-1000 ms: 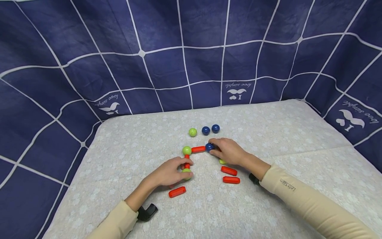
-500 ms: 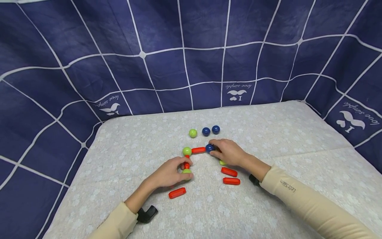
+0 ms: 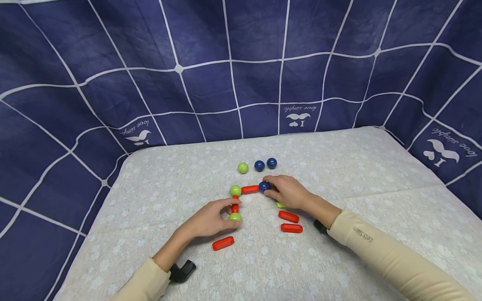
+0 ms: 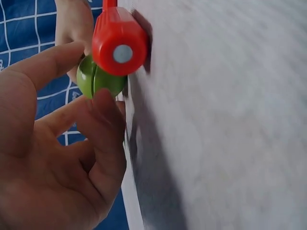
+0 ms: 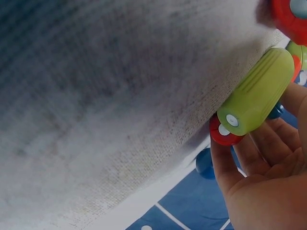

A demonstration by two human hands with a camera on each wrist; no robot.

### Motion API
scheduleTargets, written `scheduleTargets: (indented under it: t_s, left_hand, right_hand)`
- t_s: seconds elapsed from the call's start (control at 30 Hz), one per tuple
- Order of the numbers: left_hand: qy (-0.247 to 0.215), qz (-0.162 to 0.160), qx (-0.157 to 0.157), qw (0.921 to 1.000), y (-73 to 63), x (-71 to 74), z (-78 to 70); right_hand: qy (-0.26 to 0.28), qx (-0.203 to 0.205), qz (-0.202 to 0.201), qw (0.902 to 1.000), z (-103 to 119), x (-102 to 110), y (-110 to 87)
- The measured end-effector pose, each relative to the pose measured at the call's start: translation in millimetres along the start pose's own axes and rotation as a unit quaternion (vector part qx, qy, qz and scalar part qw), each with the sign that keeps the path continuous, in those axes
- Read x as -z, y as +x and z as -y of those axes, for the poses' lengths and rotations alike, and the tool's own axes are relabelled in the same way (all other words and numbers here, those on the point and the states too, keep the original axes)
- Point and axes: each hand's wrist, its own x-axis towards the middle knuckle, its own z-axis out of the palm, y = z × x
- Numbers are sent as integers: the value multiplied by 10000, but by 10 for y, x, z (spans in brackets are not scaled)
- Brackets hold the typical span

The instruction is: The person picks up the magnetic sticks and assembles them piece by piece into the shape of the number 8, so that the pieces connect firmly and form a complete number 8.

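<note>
My left hand point(image 3: 208, 218) is around the near green ball point(image 3: 235, 216), thumb along its near side and index finger over a red magnetic rod point(image 3: 235, 208). In the left wrist view, fingertips lie against this green ball point(image 4: 86, 76), with a red rod's metal end point(image 4: 123, 53) facing the camera. The rod runs to a green corner ball point(image 3: 235, 190), where a second red rod point(image 3: 250, 189) leads right to a blue ball point(image 3: 263, 186). My right hand point(image 3: 288, 191) pinches that blue ball between thumb and fingers. Its palm partly hides a green rod point(image 5: 259, 91).
Beyond the hands sit a loose green ball point(image 3: 243, 168) and two blue balls point(image 3: 259, 166). Two red rods point(image 3: 291, 228) lie below the right hand, another red rod point(image 3: 223, 243) near the left wrist. Patterned cloth point(image 3: 248, 271) covers the table; a navy curtain point(image 3: 211, 83) hangs behind.
My left fingers have shifted slightly left, showing more of the near green ball. My right hand and the blue ball stay in place.
</note>
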Motion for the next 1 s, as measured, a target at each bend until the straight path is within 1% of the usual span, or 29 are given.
scheduleTargets:
  t_s: [0.1, 0.37, 0.47, 0.73, 0.9, 1.0]
  left_hand:
    - [-5, -5, 35, 10000, -21, 17, -4]
    - [-85, -155, -116, 9998, -27, -2, -15]
    - [-117, -168, -107, 9997, -28, -9, -11]
    - [-283, -91, -81, 9995, -40, -11, 8]
    - [-374, -36, -71, 9993, -41, -17, 2]
    - [-423, -4, -38, 9991, -40, -19, 1]
  right_hand:
    - [0, -12, 7, 10000, -3, 1, 4]
    - [-35, -22, 7, 10000, -4, 5, 8]
    - [-30, -29, 22, 10000, 5, 10, 11]
    - [4, 22, -19, 10000, 7, 11, 22]
    - [116, -15, 97, 9999, -16, 35, 9]
    - [264, 16, 136, 9996, -19, 92, -36]
